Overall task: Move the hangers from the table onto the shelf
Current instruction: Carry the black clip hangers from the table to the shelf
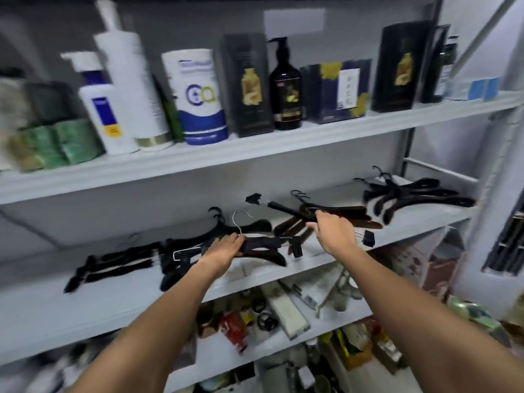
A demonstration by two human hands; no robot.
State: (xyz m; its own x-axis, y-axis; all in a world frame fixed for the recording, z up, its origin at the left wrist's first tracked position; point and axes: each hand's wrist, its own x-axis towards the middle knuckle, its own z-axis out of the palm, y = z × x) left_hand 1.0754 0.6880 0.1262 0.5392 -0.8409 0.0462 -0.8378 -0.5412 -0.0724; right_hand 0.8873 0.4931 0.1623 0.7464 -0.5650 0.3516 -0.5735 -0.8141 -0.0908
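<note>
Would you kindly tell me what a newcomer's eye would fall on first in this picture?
Two bare arms reach to the middle shelf, the left hand holding a silver-hooked black hanger, the right hand gripping a dark clip hanger. More dark hangers lie along that shelf, and tall white bottles stand on the shelf above.

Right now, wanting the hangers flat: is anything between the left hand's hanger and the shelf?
Yes: a clip hanger lies across the shelf under the black hanger that the left hand grips, apparently keeping it off the bare board.
</note>
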